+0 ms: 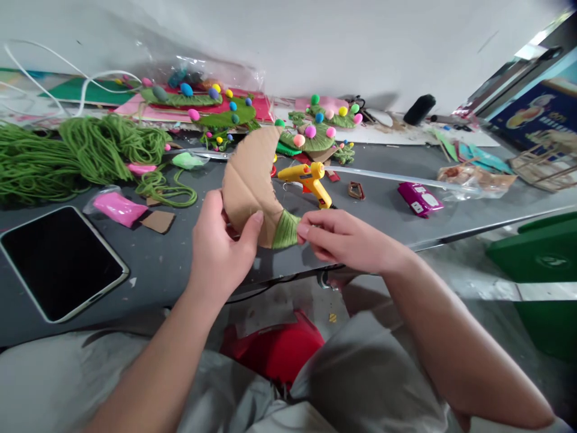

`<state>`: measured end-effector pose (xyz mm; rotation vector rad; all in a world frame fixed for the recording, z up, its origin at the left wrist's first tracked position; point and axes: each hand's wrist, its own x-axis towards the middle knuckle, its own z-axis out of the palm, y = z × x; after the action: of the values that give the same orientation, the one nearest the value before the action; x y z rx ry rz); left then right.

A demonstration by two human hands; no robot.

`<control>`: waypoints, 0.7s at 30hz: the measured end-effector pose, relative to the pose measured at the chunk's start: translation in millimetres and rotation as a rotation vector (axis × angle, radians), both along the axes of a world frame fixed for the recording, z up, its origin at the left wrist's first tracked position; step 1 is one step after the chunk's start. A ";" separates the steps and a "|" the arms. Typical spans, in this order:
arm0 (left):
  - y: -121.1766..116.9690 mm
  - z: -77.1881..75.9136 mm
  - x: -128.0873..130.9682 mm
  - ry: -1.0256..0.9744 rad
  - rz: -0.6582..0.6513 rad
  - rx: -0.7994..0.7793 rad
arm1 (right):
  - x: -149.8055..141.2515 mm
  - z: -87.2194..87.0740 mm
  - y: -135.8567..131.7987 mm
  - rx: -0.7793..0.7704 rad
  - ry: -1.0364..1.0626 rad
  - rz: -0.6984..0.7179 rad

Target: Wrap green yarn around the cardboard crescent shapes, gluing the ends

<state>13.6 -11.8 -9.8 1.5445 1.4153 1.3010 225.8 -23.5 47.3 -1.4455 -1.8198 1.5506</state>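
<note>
A brown cardboard crescent [250,174] is held up above the desk's front edge. Green yarn [285,230] is wound round its lower right end. My left hand [228,240] grips the crescent's lower left part, thumb on the front face and fingers behind. At the wrapped tip, my right hand [342,237] is closed in a pinch. Its fingers hide the end of the tip, and the yarn seems to run into them. Just behind the hands lies a yellow glue gun [311,179].
Bundles of green yarn [112,144] lie at the left, behind a black-screened tablet [63,261] and a pink clay packet [119,206]. Scissors [207,154] rest behind the crescent. Green pieces with pompoms [315,138] line the back. A purple packet [420,199] sits right.
</note>
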 end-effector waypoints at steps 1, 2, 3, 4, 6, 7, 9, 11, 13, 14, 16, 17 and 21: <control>-0.8 -0.4 1.6 -0.021 0.018 0.020 | -4.2 -0.7 -4.5 -0.004 0.012 0.009; -1.8 -0.2 3.3 -0.050 0.028 0.029 | -8.6 -2.5 -8.3 -0.006 0.026 0.012; -3.1 0.5 5.1 -0.090 0.033 0.031 | -12.9 -5.2 -11.4 -0.007 0.044 0.011; -4.5 1.8 6.8 -0.139 0.032 0.028 | -17.1 -8.6 -13.7 -0.005 0.063 0.003; -6.8 5.4 9.6 -0.236 0.040 0.025 | -23.7 -16.5 -16.3 0.000 0.099 -0.023; -7.5 7.5 10.5 -0.273 0.054 0.027 | -25.8 -20.2 -16.8 0.000 0.113 -0.032; -7.7 11.4 11.0 -0.327 0.096 0.035 | -27.4 -26.1 -16.5 0.000 0.125 -0.045; -6.8 14.5 10.5 -0.364 0.132 0.040 | -26.8 -29.3 -15.6 -0.007 0.128 -0.064; -5.6 16.5 9.8 -0.392 0.149 0.040 | -26.5 -30.6 -15.2 -0.033 0.145 -0.081; -5.2 16.8 9.5 -0.397 0.153 0.037 | -27.1 -31.1 -15.3 -0.047 0.158 -0.082; -4.9 16.1 9.5 -0.400 0.157 0.032 | -30.2 -32.5 -16.7 -0.061 0.178 -0.056; -5.0 15.0 9.8 -0.401 0.156 0.033 | -32.5 -33.7 -17.8 -0.058 0.183 -0.038; -4.5 8.6 11.6 -0.447 0.135 0.013 | -41.0 -40.8 -21.8 -0.045 0.174 -0.009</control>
<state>25.2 -16.3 -1.2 1.0864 1.2353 1.6176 184.8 -45.3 6.4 -1.2922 -1.6863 1.6663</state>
